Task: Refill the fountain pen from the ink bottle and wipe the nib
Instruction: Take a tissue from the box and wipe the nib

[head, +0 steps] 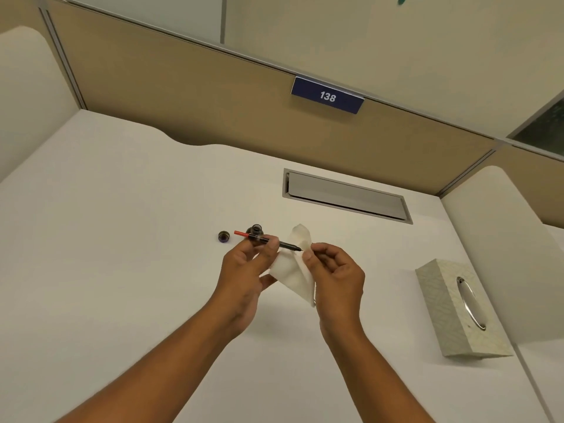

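Left hand (244, 270) pinches the fountain pen (268, 240) mid-barrel above mid-desk (122, 209), nib pointing right into the tissue (294, 270) that the right hand (335, 276) pinches. Open ink bottle (255, 230) and its cap (224, 236) stand behind; tissue box (451, 309) near the right edge.

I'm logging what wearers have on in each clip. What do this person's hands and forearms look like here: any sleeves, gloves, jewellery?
Both forearms are bare to the frame's lower edge, with no sleeves showing. The left hand and right hand are ungloved; no rings, watch or bracelets visible.
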{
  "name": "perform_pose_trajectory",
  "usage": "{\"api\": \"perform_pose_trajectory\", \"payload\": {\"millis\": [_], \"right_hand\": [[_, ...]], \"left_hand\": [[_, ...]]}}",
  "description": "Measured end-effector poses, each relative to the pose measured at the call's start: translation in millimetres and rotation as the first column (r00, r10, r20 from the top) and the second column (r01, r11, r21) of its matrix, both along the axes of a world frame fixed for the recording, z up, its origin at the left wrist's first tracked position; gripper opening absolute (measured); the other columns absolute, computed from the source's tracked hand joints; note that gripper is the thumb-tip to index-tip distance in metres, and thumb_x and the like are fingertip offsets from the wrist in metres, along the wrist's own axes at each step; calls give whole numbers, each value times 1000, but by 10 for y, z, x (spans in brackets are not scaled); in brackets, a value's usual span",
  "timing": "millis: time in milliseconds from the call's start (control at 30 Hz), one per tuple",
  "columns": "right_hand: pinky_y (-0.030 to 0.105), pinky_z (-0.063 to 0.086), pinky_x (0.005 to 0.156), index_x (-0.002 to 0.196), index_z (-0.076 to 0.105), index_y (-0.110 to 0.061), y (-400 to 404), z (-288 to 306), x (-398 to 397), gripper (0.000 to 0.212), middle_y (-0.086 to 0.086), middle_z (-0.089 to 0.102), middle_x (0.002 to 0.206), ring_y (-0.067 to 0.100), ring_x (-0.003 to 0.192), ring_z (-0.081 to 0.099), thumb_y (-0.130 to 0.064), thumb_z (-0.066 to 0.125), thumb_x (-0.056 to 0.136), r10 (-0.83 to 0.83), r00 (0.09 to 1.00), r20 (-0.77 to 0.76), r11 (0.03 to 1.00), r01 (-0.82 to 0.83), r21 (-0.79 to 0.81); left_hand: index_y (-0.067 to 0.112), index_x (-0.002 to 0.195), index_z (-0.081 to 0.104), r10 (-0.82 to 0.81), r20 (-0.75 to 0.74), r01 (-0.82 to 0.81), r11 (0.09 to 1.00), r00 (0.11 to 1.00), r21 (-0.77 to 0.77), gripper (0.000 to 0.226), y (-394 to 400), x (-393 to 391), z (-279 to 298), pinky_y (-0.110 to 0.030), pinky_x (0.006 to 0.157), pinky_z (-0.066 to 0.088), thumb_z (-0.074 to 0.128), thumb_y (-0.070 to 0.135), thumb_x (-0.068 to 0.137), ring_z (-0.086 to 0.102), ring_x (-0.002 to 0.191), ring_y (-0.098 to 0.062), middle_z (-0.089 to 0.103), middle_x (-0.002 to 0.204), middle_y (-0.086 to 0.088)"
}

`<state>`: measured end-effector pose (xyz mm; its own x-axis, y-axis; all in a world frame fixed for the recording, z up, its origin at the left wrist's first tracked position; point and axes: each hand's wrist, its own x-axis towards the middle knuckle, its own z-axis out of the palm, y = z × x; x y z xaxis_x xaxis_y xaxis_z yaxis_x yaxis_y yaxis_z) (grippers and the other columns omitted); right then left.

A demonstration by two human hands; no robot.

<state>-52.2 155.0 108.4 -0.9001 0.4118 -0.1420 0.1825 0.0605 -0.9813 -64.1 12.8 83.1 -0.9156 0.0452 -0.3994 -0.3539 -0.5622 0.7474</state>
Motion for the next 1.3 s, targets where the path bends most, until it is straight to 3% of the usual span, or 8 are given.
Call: {"api": "perform_pose_trajectory", "payload": {"millis": [167, 333, 433, 567, 700, 933, 1133, 1300], "right_hand": [[46, 59, 95, 103, 76, -21, -22, 10, 35, 16, -3, 81, 100, 18, 98, 76, -9, 68, 96, 56, 998, 24, 998, -56, -9], [33, 51, 72, 106, 74, -37, 15, 123, 85, 30, 0, 79, 109, 17, 93, 74, -14, 58, 97, 133, 989, 58, 981, -123, -152], [30, 47, 67, 117, 69, -27, 104, 201, 98, 37, 10, 76, 93, 21, 90, 71, -2, 54, 95, 213, 976, 44, 953, -197, -232], [32, 61, 85, 129, 58, -18, 193, 224, 91, 44, -2, 77, 121, 18, 108, 75, 7, 66, 93, 362, 932, 12, 919, -355, -171], [24, 63, 80, 111, 72, -9, 143, 217, 55, 33, 3, 79, 102, 11, 95, 76, 10, 75, 84, 296, 955, -20, 955, -296, 8], [41, 64, 87, 98, 82, -13, 46, 146, -9, 11, 6, 81, 89, 25, 86, 78, -9, 74, 91, 250, 968, 18, 968, -251, 33], [27, 64, 70, 95, 79, -10, 39, 141, -28, 8, 3, 79, 75, 20, 69, 76, -5, 76, 89, 214, 974, 70, 976, -210, -57], [27, 63, 71, 89, 78, -15, -11, 98, -3, 3, 6, 81, 80, 20, 75, 77, -13, 76, 89, 150, 973, 177, 959, -99, -267]], "left_hand": [[6, 113, 77, 71, 3, -71, 997, 997, -30, 22, 17, -2, -42, -40, 97, 59, 74, 17, 94, 75, 112, -27, 80, 116, -10], [6, 107, 79, 96, -9, -97, 990, 995, -103, 15, 54, 7, -75, -36, 97, 58, 74, 14, 95, 78, 105, -26, 83, 103, -10], [4, 105, 79, 112, 3, -112, 990, 994, -89, 17, 45, -29, -59, -35, 93, 59, 74, 15, 94, 77, 100, -24, 83, 101, -10], [2, 102, 80, 102, 19, -101, 995, 995, -22, 15, 2, -93, -25, -32, 89, 60, 74, 14, 94, 76, 102, -24, 81, 105, -13], [2, 101, 80, 58, -36, -58, 998, 998, -4, 13, -29, -89, 10, -25, 86, 62, 71, 9, 96, 79, 97, -20, 82, 102, -11], [2, 111, 79, -42, -129, 31, 995, 991, -90, 19, -14, -2, -16, -29, 91, 63, 72, 10, 95, 79, 99, -25, 82, 107, -13], [6, 109, 80, -43, -187, -5, 969, 981, -246, 16, -31, 0, -41, -31, 87, 64, 71, 10, 97, 80, 94, -24, 83, 101, -11], [22, 98, 80, -11, -253, -94, 912, 968, -399, 13, -2, 38, -49, -23, 80, 64, 73, 12, 95, 81, 87, -14, 84, 90, 6]]}}
